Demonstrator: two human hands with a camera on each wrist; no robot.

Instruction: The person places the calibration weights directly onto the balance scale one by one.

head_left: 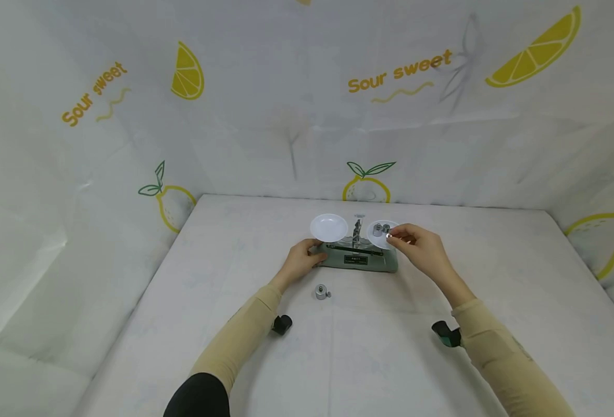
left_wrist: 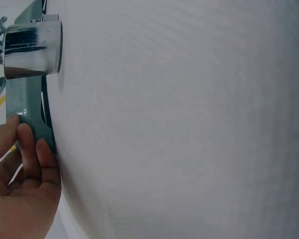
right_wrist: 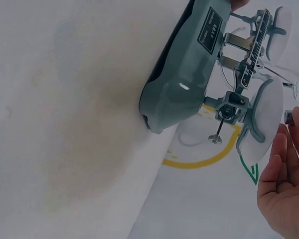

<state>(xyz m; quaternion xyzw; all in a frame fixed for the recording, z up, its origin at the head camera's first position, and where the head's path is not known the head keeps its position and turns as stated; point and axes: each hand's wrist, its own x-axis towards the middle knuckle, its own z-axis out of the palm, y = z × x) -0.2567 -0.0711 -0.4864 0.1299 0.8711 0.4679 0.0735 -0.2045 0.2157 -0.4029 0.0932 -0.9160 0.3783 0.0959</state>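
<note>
A green-grey balance scale stands toward the back of the table, with a white pan on each side. My left hand holds the left end of its base; in the left wrist view, thumb and fingertips lie against that end. At the right pan, my right hand pinches a small metal weight between thumb and finger, close over the pan. Several metal weights stand on this pan. The left pan holds nothing.
In front of the scale, a shiny metal cylinder stands on the white table covering, with a small metal piece beside it. A white sheet with lemon prints hangs behind. Dark wrist devices show under the sleeves.
</note>
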